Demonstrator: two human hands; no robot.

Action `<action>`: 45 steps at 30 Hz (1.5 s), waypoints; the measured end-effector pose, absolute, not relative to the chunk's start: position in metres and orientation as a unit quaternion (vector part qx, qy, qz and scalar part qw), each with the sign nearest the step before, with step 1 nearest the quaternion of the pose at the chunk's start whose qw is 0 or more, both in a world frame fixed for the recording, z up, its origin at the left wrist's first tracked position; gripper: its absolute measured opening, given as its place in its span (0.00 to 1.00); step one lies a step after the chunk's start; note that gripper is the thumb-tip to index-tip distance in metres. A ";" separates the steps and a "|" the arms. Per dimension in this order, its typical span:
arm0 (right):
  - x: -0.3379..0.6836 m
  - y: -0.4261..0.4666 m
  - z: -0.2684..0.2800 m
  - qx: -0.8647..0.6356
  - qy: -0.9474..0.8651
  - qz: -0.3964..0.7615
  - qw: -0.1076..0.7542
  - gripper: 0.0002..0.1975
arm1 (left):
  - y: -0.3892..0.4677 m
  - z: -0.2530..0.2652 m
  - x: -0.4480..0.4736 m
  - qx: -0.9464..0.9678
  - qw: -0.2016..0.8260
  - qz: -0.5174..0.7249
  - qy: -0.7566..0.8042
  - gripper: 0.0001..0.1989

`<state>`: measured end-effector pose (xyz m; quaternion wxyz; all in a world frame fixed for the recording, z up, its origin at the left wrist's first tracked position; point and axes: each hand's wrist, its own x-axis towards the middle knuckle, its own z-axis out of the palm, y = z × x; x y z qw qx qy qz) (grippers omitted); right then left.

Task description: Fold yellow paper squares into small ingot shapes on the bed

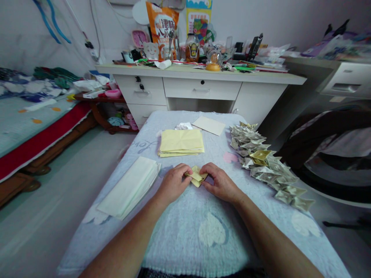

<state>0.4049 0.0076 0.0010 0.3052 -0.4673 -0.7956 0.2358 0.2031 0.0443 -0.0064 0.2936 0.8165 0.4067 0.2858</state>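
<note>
A small piece of folded yellow paper (197, 176) is held low over the cloth-covered table (185, 239). My left hand (176, 181) pinches its left corner between thumb and fingers. On the other side my right hand (218, 181) grips the right corner. Just beyond the hands lies a stack of yellow paper sheets (181, 142). To the left rests a stack of long pale paper sheets (130, 187), set at a slant. Rows of folded paper pieces (269, 170), mostly silvery with a few gold ones, run along the right side.
A pale card (209, 125) and a crumpled white tissue (184, 126) lie at the table's far end. Behind stands a white desk (203, 90) crowded with jars and packets. A bed (43, 123) is at left, a front-loading washing machine (348, 83) at right.
</note>
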 end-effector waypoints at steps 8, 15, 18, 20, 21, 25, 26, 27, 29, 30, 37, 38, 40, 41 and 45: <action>0.404 0.009 -0.004 -0.500 -0.815 0.173 0.234 0.12 | 0.042 -0.006 0.204 0.866 0.222 0.232 0.383 0.07; 0.404 0.010 -0.008 -0.503 -0.818 0.162 0.227 0.10 | 0.043 -0.008 0.202 0.882 0.186 0.214 0.377 0.07; 0.404 0.011 -0.011 -0.508 -0.815 0.161 0.228 0.09 | 0.044 -0.008 0.202 0.879 0.191 0.215 0.381 0.05; 0.403 0.013 -0.013 -0.517 -0.808 0.160 0.234 0.09 | 0.045 -0.009 0.202 0.871 0.190 0.221 0.396 0.04; 0.403 0.013 -0.014 -0.522 -0.803 0.160 0.238 0.08 | 0.046 -0.009 0.202 0.866 0.189 0.226 0.405 0.04; 0.402 0.015 -0.014 -0.545 -0.786 0.158 0.246 0.06 | 0.049 -0.013 0.201 0.849 0.191 0.242 0.429 0.02; 0.402 0.015 -0.013 -0.550 -0.782 0.158 0.246 0.05 | 0.049 -0.014 0.200 0.847 0.194 0.243 0.431 0.02; 0.402 0.015 -0.012 -0.555 -0.779 0.159 0.246 0.04 | 0.049 -0.015 0.200 0.846 0.195 0.243 0.432 0.02; 0.403 0.015 -0.010 -0.562 -0.773 0.163 0.245 0.04 | 0.050 -0.016 0.200 0.847 0.194 0.240 0.433 0.02; 0.403 0.015 -0.010 -0.563 -0.772 0.165 0.245 0.04 | 0.050 -0.016 0.200 0.848 0.193 0.238 0.433 0.02; 0.406 0.017 -0.012 -0.563 -0.763 0.180 0.262 0.03 | 0.050 -0.013 0.200 0.852 0.202 0.231 0.425 0.02; 0.407 0.017 -0.012 -0.564 -0.762 0.181 0.263 0.03 | 0.050 -0.012 0.200 0.851 0.204 0.232 0.424 0.02; 0.409 0.018 -0.012 -0.564 -0.760 0.184 0.264 0.03 | 0.050 -0.012 0.200 0.850 0.208 0.234 0.424 0.02; 0.410 0.018 -0.012 -0.564 -0.760 0.186 0.264 0.03 | 0.050 -0.011 0.199 0.849 0.209 0.235 0.426 0.02; 0.412 0.017 -0.011 -0.560 -0.761 0.192 0.264 0.02 | 0.050 -0.012 0.197 0.842 0.206 0.233 0.440 0.02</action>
